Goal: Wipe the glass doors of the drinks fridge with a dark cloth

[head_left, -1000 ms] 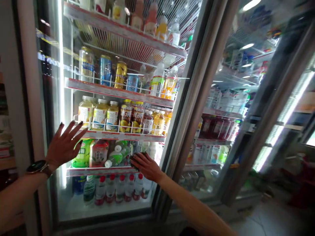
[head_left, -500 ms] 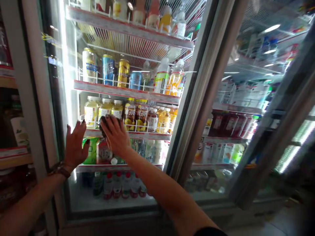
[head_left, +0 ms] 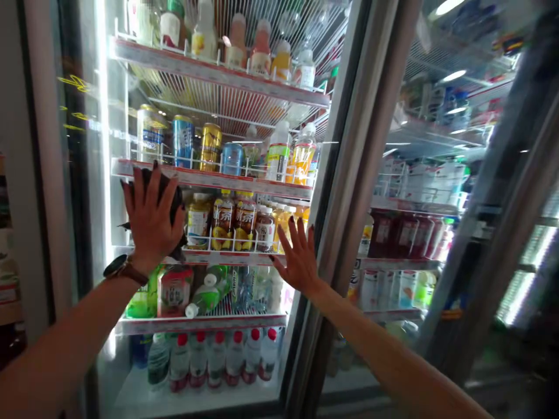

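Observation:
My left hand (head_left: pixel 151 218) lies flat against the glass door of a drinks cooler (head_left: pixel 244 291), pressing a dark cloth (head_left: pixel 176 203) to the pane, with the cloth's edges showing around my palm and fingers. A round-faced wristwatch (head_left: pixel 119 267) sits on that wrist. My right hand (head_left: pixel 297 259) rests on the same glass close to the metal door frame (head_left: pixel 349 174), fingers spread, holding nothing.
Behind the glass, wire shelves hold cans (head_left: pixel 183 141), juice bottles (head_left: pixel 222 221) and red-capped water bottles (head_left: pixel 218 359). A second glass door (head_left: pixel 437 233) with more bottles stands to the right. A wooden shelf (head_left: pixel 7 302) shows at the far left.
The dark cloth has passed from my right hand to my left hand, which has risen up the glass. My right hand has moved to the right, next to the door frame.

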The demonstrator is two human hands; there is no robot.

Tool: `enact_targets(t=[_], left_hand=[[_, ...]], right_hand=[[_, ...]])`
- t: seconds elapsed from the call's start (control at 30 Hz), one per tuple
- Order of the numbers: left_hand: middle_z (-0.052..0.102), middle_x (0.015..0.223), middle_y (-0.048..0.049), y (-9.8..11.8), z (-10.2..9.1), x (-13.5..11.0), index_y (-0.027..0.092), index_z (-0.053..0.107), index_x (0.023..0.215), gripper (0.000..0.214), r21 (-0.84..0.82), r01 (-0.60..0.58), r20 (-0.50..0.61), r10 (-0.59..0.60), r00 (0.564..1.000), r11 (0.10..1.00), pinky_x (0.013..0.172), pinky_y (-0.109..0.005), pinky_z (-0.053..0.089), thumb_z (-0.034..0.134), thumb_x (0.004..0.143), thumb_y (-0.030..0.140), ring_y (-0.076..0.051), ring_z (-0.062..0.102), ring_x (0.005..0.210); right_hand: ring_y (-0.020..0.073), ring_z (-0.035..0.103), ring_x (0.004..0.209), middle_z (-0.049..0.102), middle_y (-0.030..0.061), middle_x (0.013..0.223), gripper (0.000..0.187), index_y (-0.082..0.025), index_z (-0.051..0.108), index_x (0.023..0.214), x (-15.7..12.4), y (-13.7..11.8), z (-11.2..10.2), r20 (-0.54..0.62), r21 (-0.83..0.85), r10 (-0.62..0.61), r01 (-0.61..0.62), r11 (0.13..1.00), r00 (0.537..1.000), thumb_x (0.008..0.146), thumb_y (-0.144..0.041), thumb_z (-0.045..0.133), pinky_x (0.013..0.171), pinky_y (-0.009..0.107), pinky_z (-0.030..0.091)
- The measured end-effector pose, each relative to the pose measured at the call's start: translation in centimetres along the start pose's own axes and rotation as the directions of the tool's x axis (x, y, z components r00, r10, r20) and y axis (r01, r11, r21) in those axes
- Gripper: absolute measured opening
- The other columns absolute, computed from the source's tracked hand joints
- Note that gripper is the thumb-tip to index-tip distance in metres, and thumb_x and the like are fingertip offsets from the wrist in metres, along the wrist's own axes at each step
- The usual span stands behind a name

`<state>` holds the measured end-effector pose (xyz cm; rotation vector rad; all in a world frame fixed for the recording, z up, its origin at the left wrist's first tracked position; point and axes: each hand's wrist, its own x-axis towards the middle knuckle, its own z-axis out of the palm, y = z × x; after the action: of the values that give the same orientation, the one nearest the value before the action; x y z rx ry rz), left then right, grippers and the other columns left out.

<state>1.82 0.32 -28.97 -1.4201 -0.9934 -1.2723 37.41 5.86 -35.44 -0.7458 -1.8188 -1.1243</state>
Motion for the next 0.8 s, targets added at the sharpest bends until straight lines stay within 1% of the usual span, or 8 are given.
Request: enact_targets(t=[0.2, 0.33, 0.37, 0.4, 0.5, 0.57, 0.67, 0.8], left_hand=[[0.037, 0.168, -0.0036, 3.9, 0.9, -9.9, 0.035, 0.036, 0.161, 0.073, -0.041, -0.283, 0.225, 0.285, 0.932, 0.958, 0.133, -0.058, 0.015, 0.062, 0.093, 0.029, -0.032, 0.020, 0.161], [0.054, 0.156, 0.0024, -0.2, -2.5, -14.6, 0.040, 0.046, 0.154, 0.069, -0.334, -0.698, 0.423, 0.762, 0.489, 0.634, 0.131, -0.040, 0.027, 0.059, 0.090, 0.018, -0.018, 0.045, 0.150], [0.059, 0.152, 0.0042, -2.2, -3.7, -13.6, 0.042, 0.050, 0.150, 0.066, -0.371, -0.698, 0.436, 0.778, 0.452, 0.613, 0.129, -0.037, 0.030, 0.059, 0.090, 0.017, -0.016, 0.049, 0.146], [0.062, 0.147, 0.0052, -4.1, -4.7, -11.7, 0.043, 0.055, 0.146, 0.061, -0.349, -0.665, 0.443, 0.742, 0.504, 0.660, 0.129, -0.037, 0.031, 0.059, 0.090, 0.018, -0.016, 0.052, 0.144], [0.055, 0.154, -0.0021, -8.1, -6.2, -3.7, 0.036, 0.056, 0.146, 0.052, -0.060, -0.388, 0.325, 0.386, 0.864, 0.920, 0.131, -0.054, 0.025, 0.058, 0.095, 0.028, -0.028, 0.039, 0.153], [0.033, 0.169, -0.0097, -8.1, -5.3, 0.3, 0.027, 0.044, 0.157, 0.060, 0.068, -0.205, 0.166, 0.192, 0.967, 0.976, 0.129, -0.065, 0.019, 0.055, 0.098, 0.031, -0.036, 0.020, 0.160], [0.017, 0.174, -0.0093, -4.1, -2.4, -0.5, 0.026, 0.033, 0.162, 0.070, 0.096, -0.146, 0.096, 0.137, 0.986, 0.985, 0.130, -0.066, 0.018, 0.056, 0.097, 0.029, -0.038, 0.010, 0.162], [0.039, 0.167, -0.0053, 2.0, -0.3, -12.0, 0.034, 0.045, 0.156, 0.066, 0.006, -0.371, 0.323, 0.350, 0.879, 0.928, 0.131, -0.059, 0.023, 0.064, 0.092, 0.029, -0.034, 0.025, 0.160]], right_hand=[[0.0387, 0.001, 0.163, -0.001, 0.0086, 0.177, 0.090, -0.025, -0.002, 0.168, -0.9, 0.3, 1.4, -0.004, -0.046, 0.007, -0.007, 0.999, 1.000, 0.100, -0.054, 0.049, 0.129, 0.070, 0.016], [0.0398, 0.000, 0.163, -0.005, 0.0091, 0.177, 0.090, -0.026, -0.001, 0.168, -1.0, 0.4, 0.5, 0.032, -0.005, -0.012, 0.013, 1.000, 0.999, 0.100, -0.049, 0.052, 0.127, 0.071, 0.020], [0.0405, 0.001, 0.163, -0.006, 0.0092, 0.177, 0.090, -0.026, -0.001, 0.168, -1.1, 0.5, 0.3, 0.051, 0.009, -0.024, 0.024, 1.000, 0.998, 0.100, -0.047, 0.053, 0.127, 0.072, 0.021], [0.0413, 0.001, 0.163, -0.006, 0.0094, 0.177, 0.091, -0.027, -0.001, 0.168, -1.2, 0.5, 0.2, 0.064, 0.021, -0.036, 0.035, 0.999, 0.997, 0.099, -0.046, 0.054, 0.126, 0.073, 0.021], [0.0436, 0.002, 0.162, -0.007, 0.0093, 0.176, 0.094, -0.028, -0.002, 0.168, -1.5, 0.7, 0.3, 0.069, 0.041, -0.058, 0.055, 0.998, 0.996, 0.098, -0.048, 0.057, 0.126, 0.075, 0.019], [0.0444, 0.003, 0.162, -0.008, 0.0091, 0.176, 0.095, -0.028, -0.002, 0.168, -1.7, 0.7, 0.7, 0.056, 0.038, -0.055, 0.053, 0.998, 0.997, 0.097, -0.049, 0.057, 0.126, 0.076, 0.018], [0.0441, 0.005, 0.162, -0.005, 0.0089, 0.177, 0.095, -0.029, -0.001, 0.168, -1.8, 0.7, 1.1, 0.053, 0.029, -0.045, 0.044, 0.999, 0.998, 0.097, -0.049, 0.057, 0.126, 0.076, 0.017], [0.0430, 0.002, 0.162, -0.008, 0.0086, 0.177, 0.093, -0.026, 0.000, 0.169, -1.6, 0.8, 1.0, 0.041, 0.028, -0.062, 0.061, 0.998, 0.997, 0.098, -0.048, 0.057, 0.127, 0.074, 0.017]])
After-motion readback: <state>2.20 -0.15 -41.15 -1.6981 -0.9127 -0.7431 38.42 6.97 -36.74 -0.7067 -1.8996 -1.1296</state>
